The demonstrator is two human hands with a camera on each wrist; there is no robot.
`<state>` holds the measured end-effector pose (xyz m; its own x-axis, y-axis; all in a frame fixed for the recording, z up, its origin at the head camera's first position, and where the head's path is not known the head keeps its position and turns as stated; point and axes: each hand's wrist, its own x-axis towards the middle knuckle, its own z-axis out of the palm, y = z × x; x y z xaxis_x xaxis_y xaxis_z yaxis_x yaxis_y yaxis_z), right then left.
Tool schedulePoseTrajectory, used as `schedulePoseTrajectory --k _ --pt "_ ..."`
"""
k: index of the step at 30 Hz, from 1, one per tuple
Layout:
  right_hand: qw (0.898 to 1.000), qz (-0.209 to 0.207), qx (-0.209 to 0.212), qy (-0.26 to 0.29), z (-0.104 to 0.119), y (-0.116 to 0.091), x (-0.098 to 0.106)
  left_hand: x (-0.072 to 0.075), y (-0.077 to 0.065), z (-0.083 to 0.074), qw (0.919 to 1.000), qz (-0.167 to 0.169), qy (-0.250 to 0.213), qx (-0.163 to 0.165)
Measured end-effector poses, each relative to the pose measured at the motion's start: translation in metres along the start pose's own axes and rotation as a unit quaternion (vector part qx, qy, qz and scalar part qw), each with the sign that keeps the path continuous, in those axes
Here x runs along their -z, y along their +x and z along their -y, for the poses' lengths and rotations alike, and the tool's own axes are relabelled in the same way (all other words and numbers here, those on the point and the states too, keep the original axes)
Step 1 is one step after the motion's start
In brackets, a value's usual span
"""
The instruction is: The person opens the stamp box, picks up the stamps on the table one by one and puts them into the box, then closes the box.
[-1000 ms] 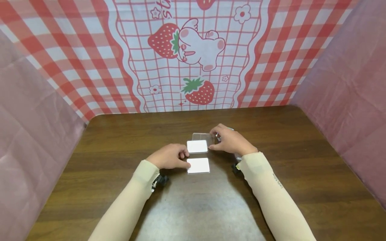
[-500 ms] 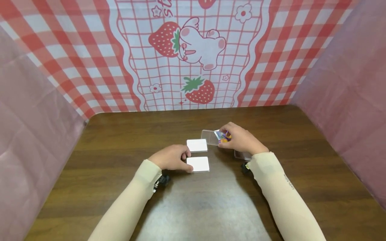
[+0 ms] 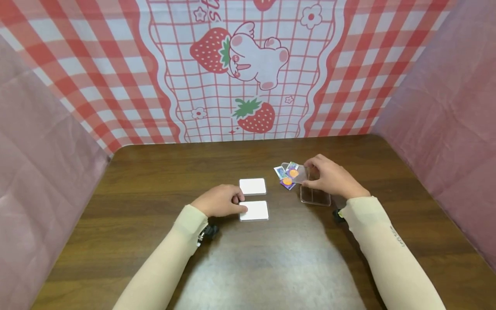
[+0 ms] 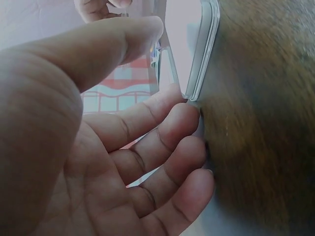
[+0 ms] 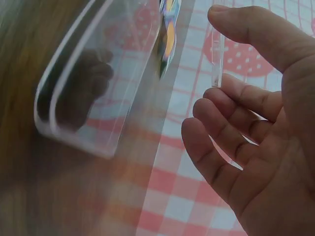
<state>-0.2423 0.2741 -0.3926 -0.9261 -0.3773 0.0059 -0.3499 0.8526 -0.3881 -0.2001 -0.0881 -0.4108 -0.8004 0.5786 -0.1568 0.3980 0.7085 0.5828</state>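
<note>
My right hand (image 3: 334,177) pinches a thin clear plastic cover (image 3: 304,173) by its right edge, thumb against fingertips, raised above the table. Behind and below that cover lie several small colourful printed cards (image 3: 287,182), purple, orange and blue. A second clear plastic case (image 3: 315,197) lies flat just below the right hand. My left hand (image 3: 219,201) rests on the table, fingers loosely bent. Its thumb touches the left edge of the nearer white-faced case (image 3: 255,211). The other fingertips are beside the farther white-faced case (image 3: 252,186).
A brown wooden table (image 3: 248,267) holds everything. A red-and-white strawberry cloth (image 3: 248,77) hangs along its back edge, with pink cloth (image 3: 434,86) at the sides.
My right hand has moved right with the clear cover, away from the white-faced cases. The printed cards and the second clear case have come into view. My left hand stays nearly still.
</note>
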Motion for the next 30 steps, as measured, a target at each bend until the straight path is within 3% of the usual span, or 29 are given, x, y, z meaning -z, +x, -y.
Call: schedulePoseTrajectory --k 15,30 --pt "0.999 0.003 -0.040 -0.019 -0.040 -0.007 0.014 0.000 0.000 0.003 1.0000 -0.002 -0.003 -0.001" --pt "0.998 0.043 -0.037 -0.008 -0.050 -0.007 0.019 0.002 -0.002 0.003 0.9999 0.003 -0.013 0.005"
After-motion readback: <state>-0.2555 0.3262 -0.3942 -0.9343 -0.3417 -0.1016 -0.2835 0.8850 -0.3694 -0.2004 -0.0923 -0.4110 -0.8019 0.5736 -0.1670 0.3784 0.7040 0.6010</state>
